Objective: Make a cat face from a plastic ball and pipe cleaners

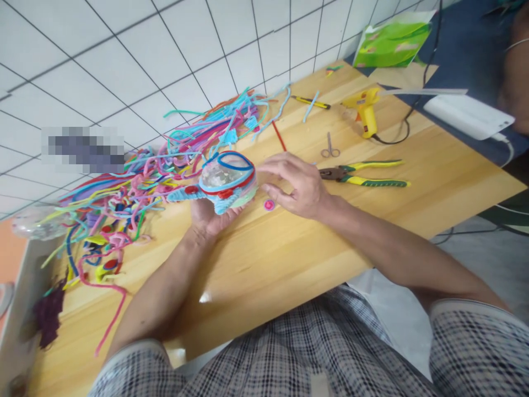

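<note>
A round craft model (228,179) with a clear dome, blue and red pipe-cleaner bands and light blue fin-like parts rests in my left hand (215,218). That hand cups it from below, above the table, and most of its fingers are hidden behind the model. My right hand (295,184) is just right of the model, fingers curved, with a gap between thumb and forefinger and nothing visible in them. A small pink disc (269,205) shows below the right thumb. Whether the right fingertips touch the model I cannot tell.
Loose pipe cleaners (198,132) are heaped along the tiled wall. To the right lie green-and-yellow pliers (363,173), small scissors (329,148), a yellow cutter (311,102) and a corded yellow glue gun (366,110). A white power bank-like box (469,117) and a green packet (392,44) lie beyond.
</note>
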`<state>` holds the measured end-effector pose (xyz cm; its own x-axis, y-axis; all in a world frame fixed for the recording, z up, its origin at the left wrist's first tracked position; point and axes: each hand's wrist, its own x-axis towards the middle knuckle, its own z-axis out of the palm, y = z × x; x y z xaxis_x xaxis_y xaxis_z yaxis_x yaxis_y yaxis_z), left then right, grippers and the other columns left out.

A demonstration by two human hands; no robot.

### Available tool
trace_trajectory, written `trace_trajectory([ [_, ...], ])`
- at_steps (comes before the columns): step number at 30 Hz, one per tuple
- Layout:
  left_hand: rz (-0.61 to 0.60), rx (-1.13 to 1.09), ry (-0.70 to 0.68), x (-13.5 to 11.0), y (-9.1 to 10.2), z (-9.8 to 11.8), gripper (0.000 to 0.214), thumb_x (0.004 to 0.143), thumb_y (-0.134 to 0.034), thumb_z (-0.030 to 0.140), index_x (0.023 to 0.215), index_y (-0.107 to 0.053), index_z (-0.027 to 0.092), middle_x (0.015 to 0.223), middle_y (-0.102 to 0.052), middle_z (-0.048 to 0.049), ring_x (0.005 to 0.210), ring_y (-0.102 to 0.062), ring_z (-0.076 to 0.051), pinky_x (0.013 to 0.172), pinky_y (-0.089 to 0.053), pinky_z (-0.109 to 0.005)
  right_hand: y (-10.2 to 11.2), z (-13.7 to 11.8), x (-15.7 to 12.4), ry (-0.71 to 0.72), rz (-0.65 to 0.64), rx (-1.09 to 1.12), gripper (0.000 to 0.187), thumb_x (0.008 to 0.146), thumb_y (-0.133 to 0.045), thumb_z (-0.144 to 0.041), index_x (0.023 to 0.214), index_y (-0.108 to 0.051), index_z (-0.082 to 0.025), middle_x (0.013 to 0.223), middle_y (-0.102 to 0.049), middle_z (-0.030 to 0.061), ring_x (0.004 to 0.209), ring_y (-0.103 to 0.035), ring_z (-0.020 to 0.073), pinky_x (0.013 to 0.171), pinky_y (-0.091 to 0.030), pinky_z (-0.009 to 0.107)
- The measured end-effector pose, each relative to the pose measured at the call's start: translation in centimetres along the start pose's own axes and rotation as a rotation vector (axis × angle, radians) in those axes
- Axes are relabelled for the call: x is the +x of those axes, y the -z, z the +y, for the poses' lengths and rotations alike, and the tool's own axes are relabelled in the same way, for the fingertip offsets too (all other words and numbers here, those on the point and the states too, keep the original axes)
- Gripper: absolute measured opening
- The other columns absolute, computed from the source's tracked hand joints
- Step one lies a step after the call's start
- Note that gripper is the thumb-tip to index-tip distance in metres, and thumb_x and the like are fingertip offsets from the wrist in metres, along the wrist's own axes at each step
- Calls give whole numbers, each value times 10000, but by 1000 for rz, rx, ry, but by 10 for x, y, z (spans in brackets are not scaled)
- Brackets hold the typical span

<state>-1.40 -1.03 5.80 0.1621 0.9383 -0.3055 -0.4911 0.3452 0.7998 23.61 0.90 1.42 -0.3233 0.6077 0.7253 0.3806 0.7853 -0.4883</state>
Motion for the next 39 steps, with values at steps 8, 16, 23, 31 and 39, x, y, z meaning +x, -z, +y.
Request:
trace_trajectory([
  [8, 14, -254, 65, 9, -4, -1, 668, 1181, -722, 783, 1628, -826, 298, 1469, -959, -164, 1453, -902, -453, 1213, -795, -642, -9, 6, -2, 210, 48, -37, 314, 1293, -679, -338, 1545, -865, -315, 1397, -887, 118, 1289, -884, 297, 1156, -780, 505],
  [16, 30, -210, 61, 10, -2, -2, 656, 1196, -709, 764, 1650, -833, 307, 1468, -966, -153, 1453, -911, -446, 1211, -800, -642, -11, 6, -4, 214, 51, 3, 341, 1289, -716, -396, 1601, -822, -309, 1406, -878, 122, 1311, -866, 320, 1166, -768, 521],
  [23, 19, -163, 58, 10, -1, -8, 681, 1171, -737, 741, 1680, -818, 296, 1505, -959, -149, 1529, -878, -453, 1212, -804, -617, -12, 7, -4, 220, 58, 1, 274, 1283, -726, -378, 1526, -822, -296, 1363, -852, 124, 1282, -851, 326, 1111, -763, 511],
  [31, 11, -165, 37, 11, 0, -8, 623, 1189, -738, 689, 1639, -837, 270, 1545, -947, -147, 1484, -900, -415, 1094, -831, -490, -10, 8, -3, 182, 64, 57, 197, 1261, -785, -370, 1443, -830, -308, 1308, -834, 101, 1228, -847, 310, 1085, -743, 490],
  [39, 9, -210, 82, 9, -4, -6, 595, 1176, -762, 686, 1605, -846, 282, 1544, -945, -149, 1536, -874, -463, 1193, -812, -621, -10, 8, 0, 220, 59, 76, 129, 1275, -763, -392, 1355, -811, -303, 1265, -833, 89, 1183, -840, 292, 1030, -724, 454],
])
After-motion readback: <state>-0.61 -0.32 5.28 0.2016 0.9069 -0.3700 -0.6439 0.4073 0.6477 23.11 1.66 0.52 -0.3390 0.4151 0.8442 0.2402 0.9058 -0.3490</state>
